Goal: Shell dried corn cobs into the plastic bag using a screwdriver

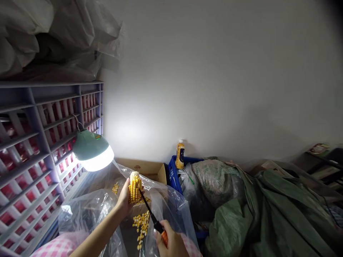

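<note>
My left hand (123, 200) is wrapped round a yellow corn cob (135, 188), holding it upright over a clear plastic bag (88, 210). My right hand (171, 242) grips the orange handle of a thin dark tool (150, 212) whose tip touches the cob's lower right side. Loose yellow kernels (142, 223) lie in the bag below the cob, with a few more kernels (115, 187) to the cob's left.
A lit green lamp (93, 151) hangs from stacked purple crates (40, 142) on the left. Behind the bag sits a cardboard box (150, 167). A yellow bottle (180, 154) stands on a blue crate (173, 176). Green sacks (262, 210) fill the right.
</note>
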A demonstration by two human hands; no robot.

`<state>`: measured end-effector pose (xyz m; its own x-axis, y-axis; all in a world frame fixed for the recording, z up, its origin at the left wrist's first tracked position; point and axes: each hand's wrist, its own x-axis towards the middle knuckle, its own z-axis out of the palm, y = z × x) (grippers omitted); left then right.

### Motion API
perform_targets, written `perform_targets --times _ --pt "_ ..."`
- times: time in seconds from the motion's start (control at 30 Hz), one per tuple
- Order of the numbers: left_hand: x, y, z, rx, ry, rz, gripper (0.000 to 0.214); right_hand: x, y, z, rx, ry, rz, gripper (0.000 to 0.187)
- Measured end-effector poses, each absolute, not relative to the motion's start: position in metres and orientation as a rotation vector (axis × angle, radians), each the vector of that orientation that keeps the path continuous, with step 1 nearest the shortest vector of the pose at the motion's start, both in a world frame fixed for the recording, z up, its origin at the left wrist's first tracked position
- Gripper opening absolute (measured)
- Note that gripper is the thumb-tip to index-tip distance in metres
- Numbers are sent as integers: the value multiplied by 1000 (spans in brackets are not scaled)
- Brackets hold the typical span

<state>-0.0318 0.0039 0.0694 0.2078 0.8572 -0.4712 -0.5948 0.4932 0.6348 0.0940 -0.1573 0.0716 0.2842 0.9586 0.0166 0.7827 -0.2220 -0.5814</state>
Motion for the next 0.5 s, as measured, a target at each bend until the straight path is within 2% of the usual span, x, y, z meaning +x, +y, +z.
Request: perform_targets --times 0.1,0.27,0.4,0.5 --pt "-31 4 69 397 918 1041 27 94 -155 84 -2060 -1547 463 26" --pt "-29 4 69 508 1091 985 39 98 -152 114 -2093 -1626 578 25" --pt "-29 9 56 822 1365 999 35 86 -145 126 -2293 -1691 548 25" --pt "-32 13 28 807 1432 955 28 64 -136 113 -2445 -1680 511 27"
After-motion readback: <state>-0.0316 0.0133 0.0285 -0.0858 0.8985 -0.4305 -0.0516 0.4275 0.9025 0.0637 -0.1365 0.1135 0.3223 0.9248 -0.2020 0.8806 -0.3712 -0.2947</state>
